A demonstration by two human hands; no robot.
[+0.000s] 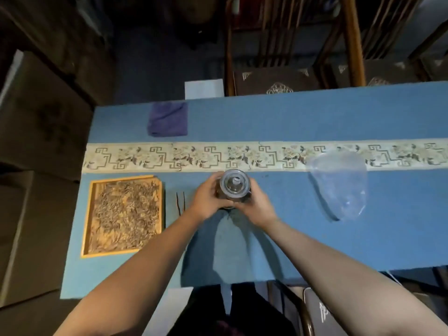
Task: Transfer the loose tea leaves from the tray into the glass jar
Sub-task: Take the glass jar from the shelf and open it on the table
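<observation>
A glass jar [234, 186] with its glass lid on stands upright in the middle of the blue table, seen from above. My left hand [209, 199] wraps its left side and my right hand [256, 204] wraps its right side, both touching the glass. A shallow wooden tray [86, 221] lies flat at the left. Dark loose tea leaves [124, 214] are spread across its floor. A pair of thin dark tweezers [180, 202] lies between the tray and my left hand.
A crumpled clear plastic bag [339, 185] lies to the right of the jar. A folded purple cloth [168, 118] sits at the far left. A patterned runner [266, 156] crosses the blue table [315, 238]. Wooden chairs [291, 57] stand beyond the far edge.
</observation>
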